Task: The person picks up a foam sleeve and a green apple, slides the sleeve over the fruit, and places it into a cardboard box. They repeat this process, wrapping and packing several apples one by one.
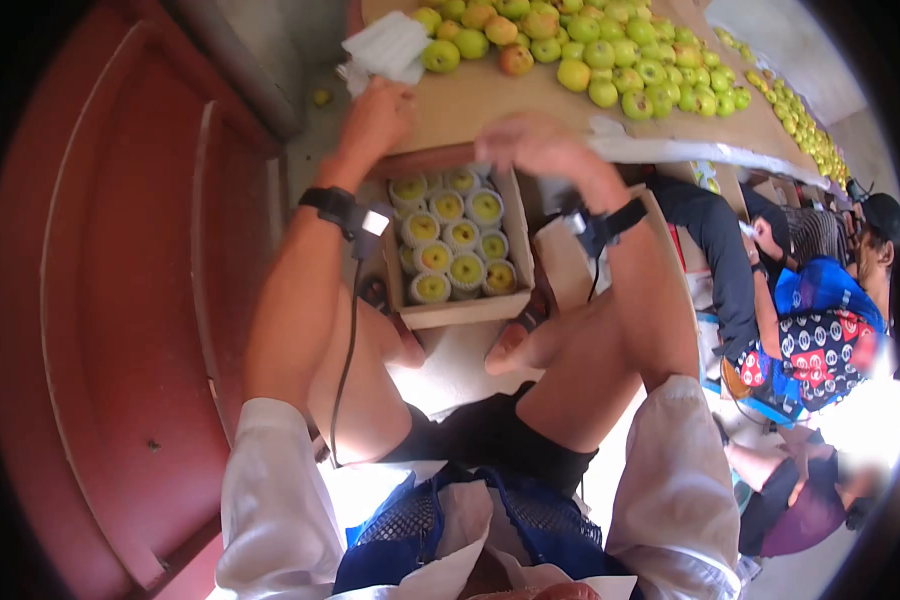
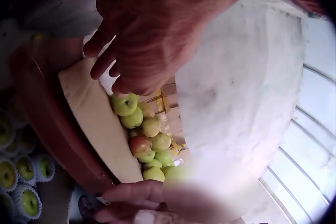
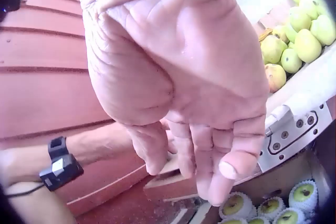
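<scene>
My left hand is at the near edge of a stack of white foam sleeves on the tabletop. In the left wrist view its bent fingers overlap the white material; I cannot tell whether they pinch a sleeve. My right hand hovers over the far right corner of an open box. The right wrist view shows its palm empty, fingers extended and slightly bent. Green apples in white foam sleeves sit in rows inside the box, below and between both hands.
Loose green and reddish apples are heaped on the cardboard-covered table. A red panelled door stands on the left. Another open carton is right of the box. Other people sit at the right.
</scene>
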A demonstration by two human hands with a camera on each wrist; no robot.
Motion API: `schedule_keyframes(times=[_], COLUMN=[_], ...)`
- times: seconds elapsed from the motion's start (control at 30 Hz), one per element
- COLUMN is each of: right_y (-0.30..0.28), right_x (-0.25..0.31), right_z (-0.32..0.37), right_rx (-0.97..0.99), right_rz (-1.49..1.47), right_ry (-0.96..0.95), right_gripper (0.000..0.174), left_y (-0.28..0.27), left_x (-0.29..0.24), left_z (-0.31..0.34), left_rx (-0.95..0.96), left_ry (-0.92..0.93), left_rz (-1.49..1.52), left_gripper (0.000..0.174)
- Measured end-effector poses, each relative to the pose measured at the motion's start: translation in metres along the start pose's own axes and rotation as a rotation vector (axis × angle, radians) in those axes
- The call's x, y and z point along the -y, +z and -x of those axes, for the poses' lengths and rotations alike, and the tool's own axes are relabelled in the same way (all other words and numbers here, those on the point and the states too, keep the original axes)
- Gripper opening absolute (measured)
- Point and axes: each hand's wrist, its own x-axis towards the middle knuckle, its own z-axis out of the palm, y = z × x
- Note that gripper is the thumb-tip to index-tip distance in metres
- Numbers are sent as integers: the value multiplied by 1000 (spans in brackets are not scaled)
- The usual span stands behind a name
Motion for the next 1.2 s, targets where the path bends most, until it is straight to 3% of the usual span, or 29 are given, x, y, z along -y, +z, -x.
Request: schedule_keyframes(times=[0.07, 0.17, 0.3, 0.4, 0.47, 0.5, 0.53, 0.57, 0.6, 0.67, 0.7, 0.8, 0.9, 1.0, 1.03, 1.13, 1.2], right_y=[-31, -54, -73, -95, -105, -104, -122, -127, -122, -103, -102, -73, -24, 26, 37, 63, 84], right_x=[-9, -28, -59, -77, -76, -72, -96, -133, -162, -160, -181, -232, -297, -316, -331, -289, -282], right_z=[13, 33, 47, 81, 102, 112, 122, 124, 128, 149, 160, 190, 226, 233, 236, 232, 232], right_rx=[-262, -548, -622, -722, -726, -767, -454, -414, -374, -241, -117, -18, -202, -442, -464, -516, -589], right_rz=[-282, -346, -391, -333, -262, -315, -324, -270, -215, -145, -266, -227, -460, -189, -4, 285, 429], right_ry=[36, 103, 114, 81, 130, 165, 303, 234, 164, 419, 427, 460, 236, 517, 509, 732, 696], right_gripper=[38, 36, 34, 34, 35, 24, 51, 41, 35, 32, 31, 30, 25, 21, 24, 32, 35], left_y=[-1, -2, 13, 30, 29, 29, 27, 25, 24, 27, 30, 27, 16, 7, 6, 6, 12], left_x=[-9, -14, -4, 5, -9, -11, -20, -31, -39, -47, -52, -70, -95, -116, -121, -130, -128], left_z=[-1, -6, -17, -31, -31, -36, -35, -34, -32, -32, -33, -31, -20, -9, -6, 1, 3], left_rx=[44, 9, -94, -36, -8, -31, -7, 7, 20, 24, 22, 63, 97, 139, 155, 177, 176], left_ry=[-53, -86, -18, 56, 77, 142, 123, 126, 130, 197, 229, 266, 257, 239, 232, 257, 277], left_rz=[1, -43, -144, -147, -67, -79, -72, -41, -11, -25, -29, -22, 21, 75, 95, 95, 91], left_gripper=[28, 28, 30, 30, 29, 29, 28, 28, 27, 26, 26, 28, 26, 26, 26, 24, 24])
